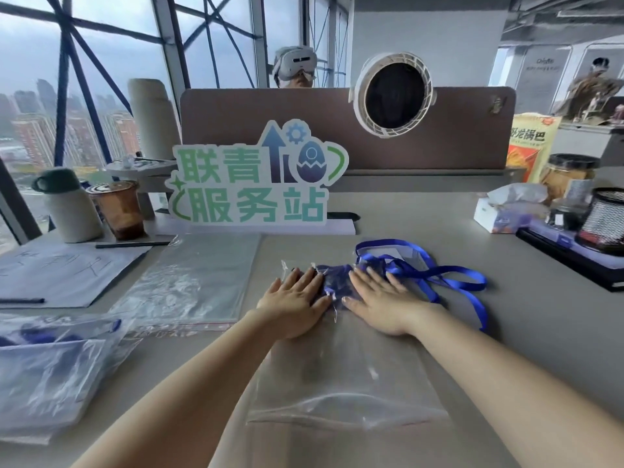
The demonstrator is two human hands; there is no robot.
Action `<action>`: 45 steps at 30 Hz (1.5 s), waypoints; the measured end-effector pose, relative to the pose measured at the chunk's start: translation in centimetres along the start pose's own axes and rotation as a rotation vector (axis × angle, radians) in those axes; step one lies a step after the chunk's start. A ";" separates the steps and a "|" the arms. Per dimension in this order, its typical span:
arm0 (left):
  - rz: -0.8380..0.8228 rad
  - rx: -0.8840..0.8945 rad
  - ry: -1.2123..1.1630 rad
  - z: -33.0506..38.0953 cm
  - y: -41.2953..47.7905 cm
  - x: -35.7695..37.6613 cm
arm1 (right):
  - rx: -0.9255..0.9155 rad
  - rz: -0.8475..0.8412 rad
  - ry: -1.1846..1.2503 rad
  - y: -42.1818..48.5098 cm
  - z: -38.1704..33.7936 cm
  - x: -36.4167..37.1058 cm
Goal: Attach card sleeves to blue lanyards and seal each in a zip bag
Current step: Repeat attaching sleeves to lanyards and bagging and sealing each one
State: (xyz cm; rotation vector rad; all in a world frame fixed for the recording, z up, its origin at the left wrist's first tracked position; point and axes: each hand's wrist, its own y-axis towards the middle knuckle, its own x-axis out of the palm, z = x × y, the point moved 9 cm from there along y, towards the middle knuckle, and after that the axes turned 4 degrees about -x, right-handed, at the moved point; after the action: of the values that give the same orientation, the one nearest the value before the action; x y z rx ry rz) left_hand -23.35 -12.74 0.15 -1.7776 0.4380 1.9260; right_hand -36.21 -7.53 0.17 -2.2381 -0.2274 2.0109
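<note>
A clear zip bag [347,376] lies flat on the grey table in front of me, its far end stuffed with a bunched blue lanyard [336,278]. My left hand [295,304] and my right hand [383,300] both press flat on that far end, fingers straight, one on each side of the bunch. Just beyond my right hand lies another blue lanyard [449,276], loose on the table, clipped to a clear card sleeve [403,253].
A stack of empty zip bags [192,282] lies to the left. Filled bags [50,363] sit at the near left edge. A standing sign [256,177], cups, a tissue box [503,212] and a mesh pen holder [606,219] line the back and right.
</note>
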 end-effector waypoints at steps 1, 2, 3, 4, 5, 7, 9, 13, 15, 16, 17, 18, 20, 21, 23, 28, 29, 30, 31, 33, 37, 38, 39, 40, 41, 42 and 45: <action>-0.006 -0.005 0.004 -0.1 0.4 0.1 | -0.002 0.009 0.001 0.2 0.0 -0.2; 0.011 -0.006 0.004 -0.1 0.7 -0.2 | -0.008 0.040 0.006 0.5 0.0 -0.8; 0.040 -0.006 0.002 -0.1 1.1 -0.7 | -0.019 0.073 0.014 0.7 -0.1 -1.4; 0.064 -0.008 -0.001 -0.1 1.4 -1.0 | -0.033 0.091 0.021 1.0 -0.2 -1.7; 0.073 -0.012 -0.003 -0.2 1.6 -1.1 | -0.047 0.084 0.022 1.2 -0.4 -1.7; 0.032 -0.024 -0.001 -0.2 2.1 -0.5 | -0.055 0.022 0.015 1.7 -0.5 -0.7; 0.002 -0.034 0.005 -0.4 2.6 -0.2 | -0.050 0.005 0.024 2.2 -0.3 -0.5; 0.036 -0.069 -0.004 -1.4 3.4 -0.9 | -0.051 0.047 0.036 2.9 0.3 -1.2; 0.006 -0.080 0.022 -1.6 3.5 -0.3 | -0.048 0.028 0.008 3.2 0.4 -0.8; -0.008 -0.086 0.026 -1.6 3.6 -0.2 | -0.046 0.024 0.005 3.3 0.4 -0.9; -0.013 -0.091 0.018 -1.6 3.6 -0.3 | -0.051 0.030 0.011 3.3 0.4 -1.1; 0.001 -0.092 0.003 -1.6 3.6 -0.7 | -0.062 0.050 0.024 3.2 0.3 -1.6; 0.081 -0.060 -0.005 -1.4 2.9 -2.0 | -0.086 0.106 0.078 2.5 0.0 -2.8; 0.119 -0.026 -0.002 -1.1 2.1 -2.4 | -0.095 0.116 0.109 1.9 -0.2 -3.0; 0.121 0.056 -0.003 -0.3 0.1 -1.9 | -0.109 0.078 0.114 0.2 -0.6 -1.9; 0.028 0.117 0.013 0.5 -2.9 0.4 | -0.116 0.047 0.055 -2.4 -1.6 0.0; 0.055 0.121 -0.009 0.7 -3.2 -0.3 | -0.119 0.078 0.081 -2.8 -1.7 -0.8; 0.079 0.134 -0.033 1.0 -3.6 -1.0 | -0.128 0.099 0.106 -3.4 -1.9 -1.4; 0.085 0.156 -0.055 1.4 -4.2 -1.5 | -0.143 0.102 0.121 -4.1 -2.2 -1.8; 0.033 0.225 -0.040 2.4 -6.0 -1.2 | -0.180 0.051 0.096 -5.7 -3.0 -0.8; -0.053 0.256 0.059 3.3 -8.9 1.0 | -0.173 -0.014 0.049 -7.6 -3.5 1.9; -0.022 0.258 0.039 3.3 -9.3 0.5 | -0.163 0.010 0.079 -8.0 -3.3 1.5; 0.003 0.266 0.013 3.3 -9.7 0.1 | -0.156 0.030 0.110 -8.5 -3.2 1.0; 0.007 0.275 -0.012 3.4 -10.2 -0.1 | -0.155 0.031 0.127 -9.1 -3.2 0.9; -0.005 0.281 -0.023 3.3 -10.8 0.0 | -0.159 0.017 0.123 -9.8 -3.3 1.1; -0.027 0.283 -0.009 3.3 -11.4 0.5 | -0.164 -0.002 0.096 -10.4 -3.6 1.7; -0.041 0.262 0.043 3.4 -12.7 1.8 | -0.166 0.015 0.064 -11.4 -4.0 2.5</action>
State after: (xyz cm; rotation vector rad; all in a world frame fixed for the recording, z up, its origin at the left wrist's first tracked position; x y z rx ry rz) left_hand -19.30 -0.09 -0.15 -1.6466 0.6335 1.7169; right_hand -32.34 4.20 0.39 -2.4041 -0.3853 1.9923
